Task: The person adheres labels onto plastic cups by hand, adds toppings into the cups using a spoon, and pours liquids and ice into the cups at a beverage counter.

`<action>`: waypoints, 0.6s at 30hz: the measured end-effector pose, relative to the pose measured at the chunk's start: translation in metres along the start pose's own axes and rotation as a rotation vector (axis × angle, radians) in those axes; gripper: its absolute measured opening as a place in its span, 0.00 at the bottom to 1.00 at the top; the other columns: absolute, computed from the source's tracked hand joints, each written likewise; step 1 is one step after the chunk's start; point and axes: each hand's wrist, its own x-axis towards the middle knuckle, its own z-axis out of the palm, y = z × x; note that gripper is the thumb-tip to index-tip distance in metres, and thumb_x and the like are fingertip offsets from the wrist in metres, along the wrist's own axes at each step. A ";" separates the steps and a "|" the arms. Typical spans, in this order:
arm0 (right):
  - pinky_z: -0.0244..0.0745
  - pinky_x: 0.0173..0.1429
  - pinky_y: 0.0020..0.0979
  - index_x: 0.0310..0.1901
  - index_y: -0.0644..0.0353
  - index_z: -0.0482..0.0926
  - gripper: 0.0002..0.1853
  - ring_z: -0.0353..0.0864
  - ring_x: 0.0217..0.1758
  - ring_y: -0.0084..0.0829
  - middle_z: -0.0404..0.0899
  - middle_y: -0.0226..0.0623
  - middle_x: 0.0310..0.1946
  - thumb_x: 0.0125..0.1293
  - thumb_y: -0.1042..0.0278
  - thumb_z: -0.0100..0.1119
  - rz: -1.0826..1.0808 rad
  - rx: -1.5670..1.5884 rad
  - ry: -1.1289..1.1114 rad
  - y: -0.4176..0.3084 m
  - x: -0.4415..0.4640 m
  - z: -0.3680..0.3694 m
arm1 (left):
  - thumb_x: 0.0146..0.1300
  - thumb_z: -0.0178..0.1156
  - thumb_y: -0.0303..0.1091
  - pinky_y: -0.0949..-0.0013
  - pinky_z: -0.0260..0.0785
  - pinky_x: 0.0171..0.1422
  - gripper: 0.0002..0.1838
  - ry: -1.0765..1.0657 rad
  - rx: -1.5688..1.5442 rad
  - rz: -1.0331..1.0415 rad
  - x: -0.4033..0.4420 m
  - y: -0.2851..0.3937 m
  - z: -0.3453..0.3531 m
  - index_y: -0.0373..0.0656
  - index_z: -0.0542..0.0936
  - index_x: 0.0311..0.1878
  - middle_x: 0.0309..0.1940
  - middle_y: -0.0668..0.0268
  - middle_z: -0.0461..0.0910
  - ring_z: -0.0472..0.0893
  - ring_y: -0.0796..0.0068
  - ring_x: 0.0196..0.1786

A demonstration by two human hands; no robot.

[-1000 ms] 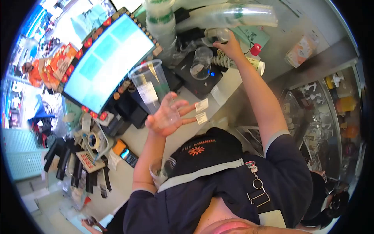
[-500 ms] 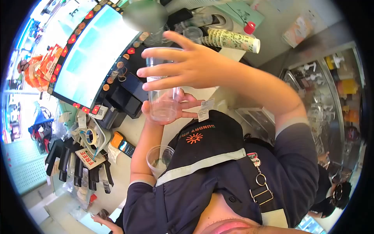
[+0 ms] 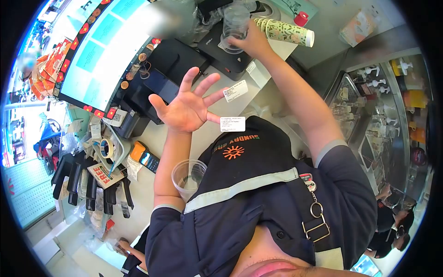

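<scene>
My left hand point(image 3: 187, 106) is palm up with fingers spread. One printed label point(image 3: 236, 91) clings to a fingertip, and a second printed label point(image 3: 226, 124) to the little finger. At the top, my right hand point(image 3: 255, 40) is closed around a clear plastic cup point(image 3: 235, 22) above a black label printer point(image 3: 226, 51); some of its fingers are hidden. Another clear plastic cup point(image 3: 189, 177) stands beside my left forearm, against the black apron point(image 3: 258, 143).
A bright screen point(image 3: 104, 55) stands at upper left. Stacked patterned paper cups point(image 3: 286, 33) lie near the right hand. A card terminal point(image 3: 145, 157), tape roll point(image 3: 107, 148) and black-handled items are at left. Pump bottles point(image 3: 376, 83) line the right. Other people are partly visible at the lower edges.
The clear cup has left my left hand, which now shows an open palm with labels on its fingers. My right hand has moved up and away, and now grips a clear cup over the printer.
</scene>
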 end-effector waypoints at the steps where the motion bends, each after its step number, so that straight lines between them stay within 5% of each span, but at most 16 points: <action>1: 0.69 0.69 0.42 0.67 0.66 0.65 0.50 0.75 0.64 0.49 0.76 0.52 0.60 0.47 0.51 0.81 -0.030 -0.172 0.172 -0.005 -0.014 0.002 | 0.56 0.55 0.80 0.25 0.66 0.63 0.60 0.000 -0.001 -0.001 -0.002 0.001 0.000 0.56 0.45 0.82 0.80 0.46 0.41 0.46 0.31 0.79; 2: 0.66 0.71 0.43 0.67 0.66 0.65 0.50 0.73 0.66 0.50 0.74 0.52 0.61 0.47 0.51 0.80 -0.064 -0.345 0.342 -0.010 -0.028 0.002 | 0.56 0.55 0.79 0.24 0.66 0.63 0.60 0.012 0.016 0.005 -0.004 0.002 -0.001 0.56 0.44 0.82 0.81 0.46 0.41 0.45 0.31 0.79; 3: 0.64 0.71 0.42 0.69 0.64 0.64 0.48 0.69 0.68 0.45 0.73 0.46 0.62 0.51 0.52 0.79 -0.071 -0.091 0.370 -0.021 -0.045 -0.004 | 0.56 0.55 0.79 0.24 0.66 0.63 0.59 0.022 0.033 0.017 -0.005 0.003 -0.002 0.56 0.43 0.82 0.81 0.46 0.41 0.45 0.31 0.79; 5: 0.66 0.67 0.37 0.66 0.63 0.68 0.38 0.71 0.65 0.34 0.75 0.39 0.60 0.59 0.56 0.75 0.190 0.628 0.058 -0.059 -0.084 -0.023 | 0.57 0.55 0.79 0.24 0.66 0.63 0.59 0.026 0.033 0.041 -0.005 0.005 -0.004 0.56 0.44 0.82 0.81 0.46 0.41 0.45 0.32 0.79; 7: 0.69 0.62 0.31 0.59 0.63 0.76 0.25 0.74 0.60 0.27 0.76 0.33 0.57 0.65 0.61 0.69 0.640 0.974 -0.360 -0.094 -0.109 -0.052 | 0.57 0.54 0.79 0.24 0.65 0.64 0.59 0.049 0.024 0.059 -0.007 0.003 -0.006 0.55 0.44 0.82 0.81 0.46 0.40 0.45 0.32 0.80; 8: 0.69 0.62 0.31 0.59 0.63 0.76 0.25 0.74 0.60 0.27 0.76 0.33 0.57 0.65 0.61 0.69 0.647 0.974 -0.371 -0.107 -0.115 -0.055 | 0.57 0.54 0.79 0.25 0.66 0.64 0.59 0.056 0.037 0.038 -0.004 0.004 -0.008 0.55 0.44 0.82 0.81 0.46 0.40 0.46 0.33 0.80; 10: 0.71 0.60 0.29 0.53 0.65 0.80 0.17 0.76 0.56 0.25 0.78 0.32 0.56 0.68 0.64 0.65 0.442 0.669 -0.453 -0.124 -0.122 -0.048 | 0.57 0.54 0.79 0.25 0.66 0.64 0.58 0.090 0.059 0.038 -0.001 0.003 -0.012 0.55 0.45 0.81 0.81 0.46 0.41 0.46 0.33 0.80; 12: 0.72 0.59 0.29 0.51 0.67 0.79 0.14 0.77 0.56 0.24 0.77 0.33 0.57 0.70 0.67 0.62 0.302 0.385 -0.306 -0.113 -0.121 -0.049 | 0.56 0.55 0.79 0.25 0.65 0.65 0.59 0.129 0.107 -0.028 0.005 0.001 -0.019 0.54 0.47 0.81 0.81 0.50 0.39 0.47 0.33 0.80; 16: 0.74 0.60 0.31 0.52 0.67 0.77 0.12 0.77 0.59 0.30 0.71 0.41 0.64 0.70 0.74 0.59 0.071 0.364 0.071 -0.146 -0.126 -0.046 | 0.58 0.52 0.79 0.24 0.65 0.64 0.56 0.296 0.233 -0.006 -0.002 0.003 -0.049 0.52 0.52 0.80 0.80 0.50 0.45 0.51 0.34 0.78; 18: 0.69 0.67 0.41 0.66 0.62 0.69 0.31 0.74 0.64 0.37 0.69 0.44 0.66 0.62 0.67 0.69 -0.224 0.320 -0.332 -0.172 -0.136 -0.040 | 0.58 0.51 0.79 0.24 0.65 0.64 0.54 0.375 0.270 -0.022 -0.016 0.005 -0.070 0.52 0.54 0.79 0.80 0.50 0.47 0.52 0.34 0.78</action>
